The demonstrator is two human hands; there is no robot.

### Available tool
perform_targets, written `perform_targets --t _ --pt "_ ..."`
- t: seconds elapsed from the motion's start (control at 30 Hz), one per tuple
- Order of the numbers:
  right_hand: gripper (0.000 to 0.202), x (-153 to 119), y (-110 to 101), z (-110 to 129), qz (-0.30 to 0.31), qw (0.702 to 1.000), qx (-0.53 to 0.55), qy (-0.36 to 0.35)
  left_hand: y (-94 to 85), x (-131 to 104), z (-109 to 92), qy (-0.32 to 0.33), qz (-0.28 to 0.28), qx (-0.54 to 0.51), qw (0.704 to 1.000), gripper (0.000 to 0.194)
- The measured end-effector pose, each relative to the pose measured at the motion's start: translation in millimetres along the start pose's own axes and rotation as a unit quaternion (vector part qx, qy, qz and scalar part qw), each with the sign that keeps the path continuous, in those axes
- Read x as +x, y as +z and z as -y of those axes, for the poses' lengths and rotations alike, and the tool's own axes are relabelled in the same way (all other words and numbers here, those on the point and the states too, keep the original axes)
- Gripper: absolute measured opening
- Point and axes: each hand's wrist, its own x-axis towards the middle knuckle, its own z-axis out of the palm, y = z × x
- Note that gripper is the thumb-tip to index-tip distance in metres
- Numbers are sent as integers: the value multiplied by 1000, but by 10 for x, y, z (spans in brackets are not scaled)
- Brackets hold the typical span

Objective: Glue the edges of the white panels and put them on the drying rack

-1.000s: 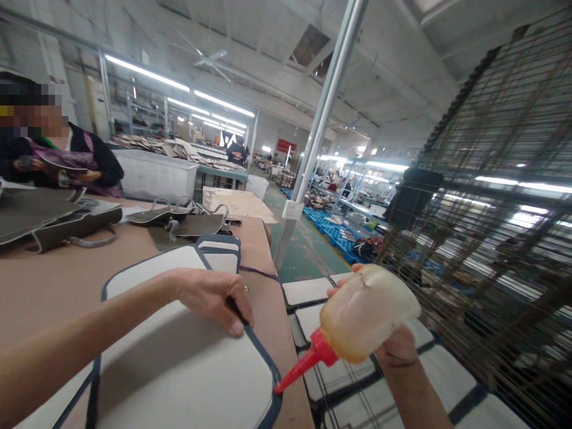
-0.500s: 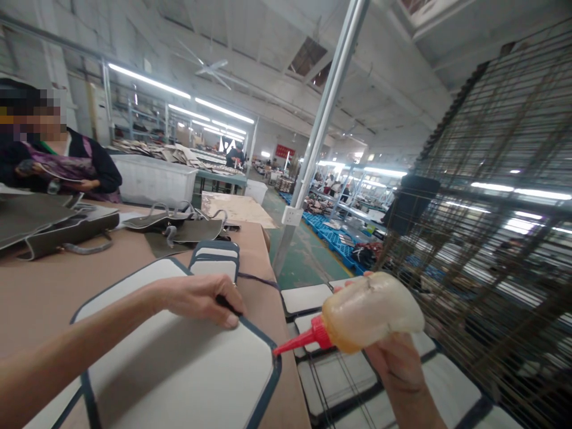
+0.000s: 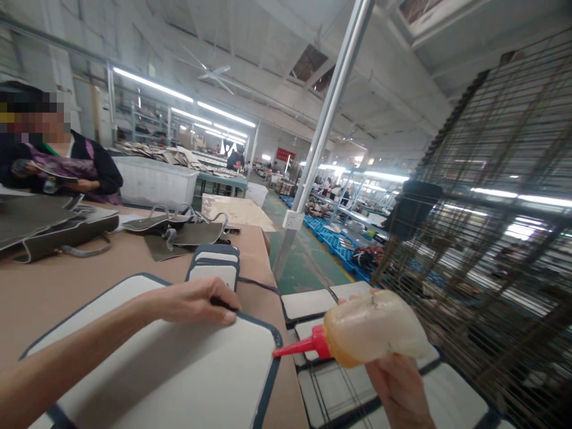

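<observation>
A white panel with a dark blue border (image 3: 192,369) lies under my left forearm, its near part cut off by the frame. My left hand (image 3: 201,302) pinches the panel's far edge, thumb on the white face and fingers curled at the rim. In my right hand (image 3: 397,381) is a squeeze glue bottle (image 3: 375,328), cloudy, with yellowish liquid inside. It is tilted nearly flat, and its red nozzle points left. The nozzle tip is at the blue border, just below the panel's right corner. My right fingers are partly hidden behind the bottle.
Smaller blue-edged panels (image 3: 214,271) are stacked beyond the left hand. More white panels (image 3: 313,302) lie on a wire rack at the right. Dark bag pieces (image 3: 179,229) with handles lie on the brown table (image 3: 250,262). A metal post (image 3: 313,155) stands ahead; a co-worker (image 3: 58,161) is far left.
The nozzle tip has moved along the border from the corner toward me. The panel has turned slightly, and my left hand has shifted a little left with it.
</observation>
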Motion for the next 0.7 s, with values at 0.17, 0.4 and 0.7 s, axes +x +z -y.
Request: perform_targets --t 0.17,0.4,0.7 --pt "57 -63 -86 -56 -8 998 5 58 -14 -10 78 4 2 -4 1000 39" --pt "56 -99 -75 -130 -4 998 11 58 -48 -1 169 -20 1 -28 999 40" --pt "54 -239 31 -112 -35 992 21 117 -42 26 254 -15 -18 -53 998 39"
